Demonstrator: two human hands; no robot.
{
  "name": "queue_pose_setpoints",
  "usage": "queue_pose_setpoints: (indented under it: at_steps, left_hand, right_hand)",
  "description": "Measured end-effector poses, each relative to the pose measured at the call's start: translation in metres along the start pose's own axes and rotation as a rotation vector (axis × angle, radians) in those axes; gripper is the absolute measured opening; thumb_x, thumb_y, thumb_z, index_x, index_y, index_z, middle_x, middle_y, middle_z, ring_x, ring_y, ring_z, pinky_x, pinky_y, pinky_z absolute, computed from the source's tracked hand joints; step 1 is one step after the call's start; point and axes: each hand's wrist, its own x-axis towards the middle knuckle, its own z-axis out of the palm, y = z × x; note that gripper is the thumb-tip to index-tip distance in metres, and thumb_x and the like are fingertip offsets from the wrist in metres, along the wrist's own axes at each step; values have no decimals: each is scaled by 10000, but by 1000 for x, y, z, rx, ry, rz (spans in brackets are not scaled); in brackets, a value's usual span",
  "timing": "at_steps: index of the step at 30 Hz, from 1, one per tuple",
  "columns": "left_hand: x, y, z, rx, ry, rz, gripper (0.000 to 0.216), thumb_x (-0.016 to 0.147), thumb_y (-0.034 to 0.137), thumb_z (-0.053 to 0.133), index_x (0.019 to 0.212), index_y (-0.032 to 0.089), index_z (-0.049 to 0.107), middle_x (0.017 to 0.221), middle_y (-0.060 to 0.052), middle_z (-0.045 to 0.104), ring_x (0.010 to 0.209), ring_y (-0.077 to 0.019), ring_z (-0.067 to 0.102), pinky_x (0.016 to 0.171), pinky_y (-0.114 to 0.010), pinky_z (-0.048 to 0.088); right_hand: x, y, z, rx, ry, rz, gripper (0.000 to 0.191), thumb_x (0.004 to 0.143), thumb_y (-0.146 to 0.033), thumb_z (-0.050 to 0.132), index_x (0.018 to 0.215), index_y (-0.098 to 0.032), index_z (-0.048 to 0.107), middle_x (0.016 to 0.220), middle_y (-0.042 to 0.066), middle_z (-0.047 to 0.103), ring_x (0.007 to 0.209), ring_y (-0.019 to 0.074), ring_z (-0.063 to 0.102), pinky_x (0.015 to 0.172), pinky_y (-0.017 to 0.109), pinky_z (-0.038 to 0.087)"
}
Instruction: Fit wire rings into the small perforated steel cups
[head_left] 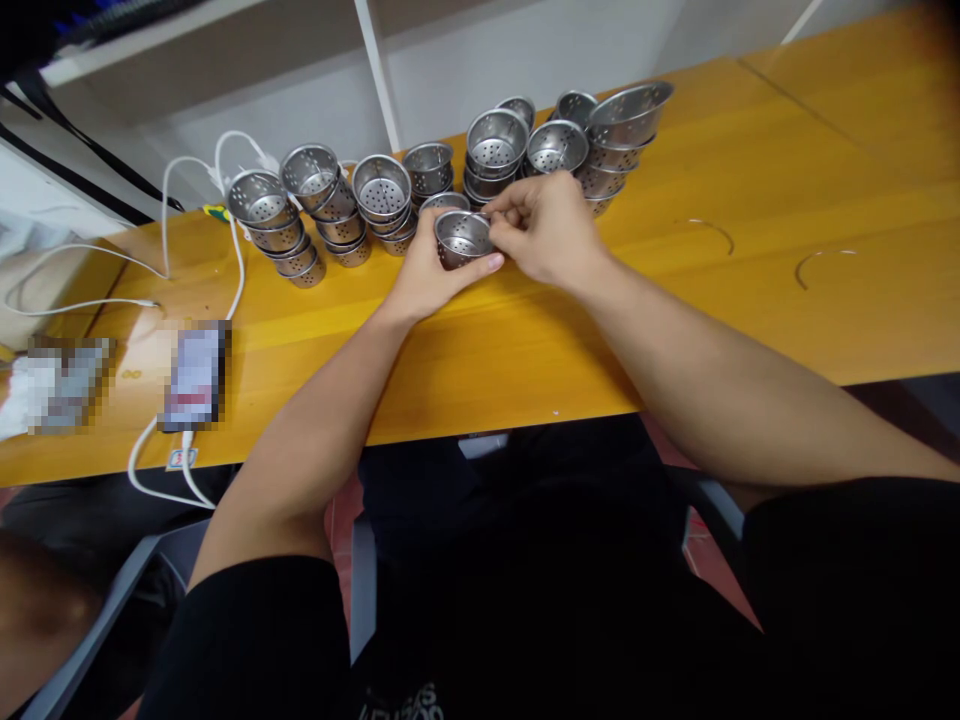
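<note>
A small perforated metal strainer cup is held above the table, its open mouth turned up toward me. My left hand wraps round its left side and front, the thumb lying across the front. At the cup's right rim, my right hand is closed in a pinch; whether a small part sits between the fingertips is hidden. Just behind the hands stand stacks of similar cups, among them one cup to the left and another to the right.
Two thin curved wires lie on the yellow table at the right. A phone with a white cable lies at the left. Further stacked cups stand along the back. Someone's bare limb shows at the lower left.
</note>
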Motion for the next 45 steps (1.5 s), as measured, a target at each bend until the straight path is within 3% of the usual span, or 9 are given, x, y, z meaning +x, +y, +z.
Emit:
queue_pose_setpoints:
  at_steps: [8, 12, 15, 18, 21, 24, 27, 32, 45]
  left_hand:
    - [-1, 3, 1, 11, 5, -2, 1202, 836, 1120, 982, 1636, 320, 575, 1562, -131, 782, 1509, -394, 834, 1405, -650, 662]
    - [-1, 11, -2, 33, 27, -27, 1207, 801, 1125, 1004, 1607, 314, 618, 1502, -109, 789, 1479, -396, 831, 1425, -671, 637]
    - [0, 13, -2, 22, 11, -28, 1152, 869, 1136, 940, 1622, 318, 637, 1472, -96, 779, 1525, -408, 800, 1457, -698, 591]
    - [0, 12, -1, -66, -14, -42, 1073, 958, 1136, 854, 1633, 331, 638, 1421, -78, 766, 1444, -374, 821, 1387, -694, 648]
    - [-1, 11, -1, -163, -51, -70, 1014, 990, 1130, 815, 1618, 353, 643, 1356, -59, 757, 1298, -323, 849, 1259, -652, 739]
    - [-2, 13, -2, -144, -76, -36, 1055, 945, 1128, 868, 1629, 357, 640, 1465, -82, 768, 1387, -339, 848, 1302, -633, 734]
    - [-1, 14, -3, -77, -65, 45, 1116, 917, 1131, 898, 1653, 343, 608, 1578, -107, 766, 1515, -376, 830, 1393, -656, 681]
    - [0, 12, -3, -9, -44, 81, 1092, 952, 1146, 848, 1627, 326, 593, 1566, -104, 790, 1529, -389, 850, 1417, -672, 668]
    - [-1, -1, -2, -22, -58, 76, 1024, 1004, 1054, 894, 1663, 332, 588, 1520, -91, 753, 1568, -381, 785, 1453, -644, 596]
  right_hand:
    - [1, 2, 8, -20, 27, -13, 122, 1002, -348, 969, 970, -292, 865, 838, 47, 782, 845, 303, 741, 828, 487, 641]
    - [0, -4, 11, 27, 34, 26, 167, 1002, -426, 992, 1066, -325, 875, 805, 29, 748, 827, 316, 736, 785, 488, 639]
    - [1, -10, 6, 139, 4, 36, 211, 1027, -529, 988, 1063, -356, 872, 827, 38, 769, 804, 317, 720, 739, 485, 615]
    - [3, -14, -9, 305, -161, 24, 383, 1030, -693, 1007, 1048, -334, 875, 898, 50, 841, 747, 266, 677, 709, 457, 578]
    - [5, -15, -24, 423, -346, 39, 693, 840, -881, 1148, 1113, -306, 873, 917, 43, 871, 725, 229, 658, 691, 427, 551]
    - [5, -16, -27, 450, -350, 79, 806, 703, -905, 1245, 1021, -309, 806, 783, 3, 788, 740, 214, 637, 707, 407, 518]
    - [4, -16, -22, 448, -289, 103, 819, 684, -944, 1235, 930, -333, 748, 679, -22, 692, 717, 219, 594, 706, 422, 487]
    - [5, -12, -14, 409, -272, 102, 825, 690, -973, 1219, 921, -348, 733, 648, -37, 645, 732, 230, 575, 721, 437, 490]
    - [6, -4, -12, 450, -296, 8, 715, 814, -789, 1281, 930, -302, 771, 704, -44, 700, 637, 176, 562, 578, 355, 499]
